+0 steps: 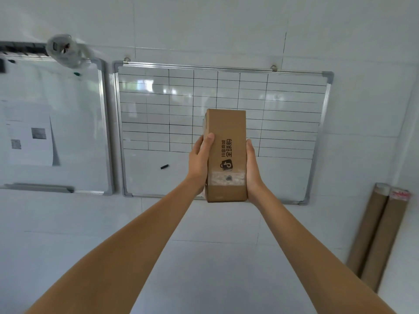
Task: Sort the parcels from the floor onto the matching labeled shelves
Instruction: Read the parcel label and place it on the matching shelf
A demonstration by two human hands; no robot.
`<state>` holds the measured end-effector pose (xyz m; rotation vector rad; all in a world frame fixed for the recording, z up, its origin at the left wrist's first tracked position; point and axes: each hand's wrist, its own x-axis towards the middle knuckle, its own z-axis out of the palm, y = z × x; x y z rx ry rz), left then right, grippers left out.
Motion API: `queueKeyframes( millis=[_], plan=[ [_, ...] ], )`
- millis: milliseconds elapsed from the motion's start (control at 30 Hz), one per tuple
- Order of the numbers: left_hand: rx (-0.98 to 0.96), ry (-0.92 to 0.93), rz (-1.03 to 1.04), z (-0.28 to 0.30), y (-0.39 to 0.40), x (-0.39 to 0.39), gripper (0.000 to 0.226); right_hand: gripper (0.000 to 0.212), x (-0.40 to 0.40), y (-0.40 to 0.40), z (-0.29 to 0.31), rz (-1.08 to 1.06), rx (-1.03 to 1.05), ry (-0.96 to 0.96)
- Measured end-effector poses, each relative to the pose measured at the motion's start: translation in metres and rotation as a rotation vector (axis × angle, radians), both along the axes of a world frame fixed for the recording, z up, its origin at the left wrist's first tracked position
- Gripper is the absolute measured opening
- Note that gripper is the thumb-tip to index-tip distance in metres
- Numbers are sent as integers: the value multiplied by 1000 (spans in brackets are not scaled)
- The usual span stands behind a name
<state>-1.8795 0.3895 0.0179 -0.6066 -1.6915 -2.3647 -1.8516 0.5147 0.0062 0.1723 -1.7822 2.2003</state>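
Note:
A narrow brown cardboard parcel (pixel 226 141) with black printed characters, a logo and a strip of clear tape is held up at arm's length in front of a white wall. My left hand (pixel 200 163) grips its left side, thumb curled over the front face. My right hand (pixel 252 169) presses flat along its right side, fingers straight; the fingertips behind the box are hidden. No shelves or floor parcels are in view.
A whiteboard with a drawn black grid (pixel 217 109) hangs on the wall behind the parcel, a marker cap (pixel 164 166) stuck to it. A second whiteboard with papers (pixel 52 123) hangs at left. Cardboard tubes (pixel 378 232) lean at the right wall.

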Motion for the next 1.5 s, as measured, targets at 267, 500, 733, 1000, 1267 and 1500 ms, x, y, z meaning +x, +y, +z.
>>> queueKeyframes(
  millis=[267,500,733,1000,1267,1500],
  plan=[
    [-20,-23,-7,2,-5,3,42,70,0,-2,4,-5,19,32],
    [-58,-40,159,8,-11,-3,40,59,0,-24,10,-571,260,74],
    [-11,-60,94,9,3,9,57,57,1,-44,5,-759,489,83],
    [42,-11,-9,18,-20,-10,72,70,3,-9,9,-427,187,191],
    [81,-147,-194,4,-15,-25,97,114,6,1,10,-115,101,113],
    [-114,-68,3,22,-5,-1,52,76,8,-7,4,-489,150,163]
  ],
)
